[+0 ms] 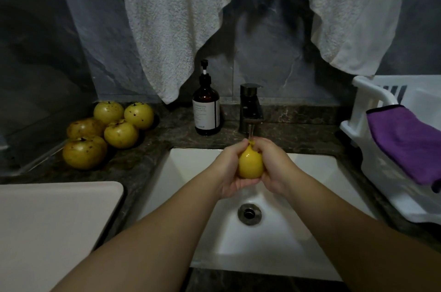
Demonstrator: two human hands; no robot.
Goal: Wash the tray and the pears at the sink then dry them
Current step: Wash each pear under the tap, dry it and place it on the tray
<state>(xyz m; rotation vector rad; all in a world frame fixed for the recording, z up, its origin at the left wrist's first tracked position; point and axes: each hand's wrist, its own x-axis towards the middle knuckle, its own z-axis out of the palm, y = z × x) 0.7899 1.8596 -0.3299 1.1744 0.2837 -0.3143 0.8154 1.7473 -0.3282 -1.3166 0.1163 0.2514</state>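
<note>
Both hands cup one pear (250,166) over the sink (310,196), beneath the running tap (250,108). The left hand (229,172) curls round its left side; the right hand (274,167) curls round its right side. Five more pears (112,131) sit on the counter (179,131), left of a soap bottle (206,110). A tray (55,220) lies at lower left. A purple cloth (405,139) drapes a white rack (372,100).

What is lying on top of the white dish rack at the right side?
A purple cloth drapes over the white dish rack's front rim. Whatever lies beneath it inside the rack is covered.
</note>
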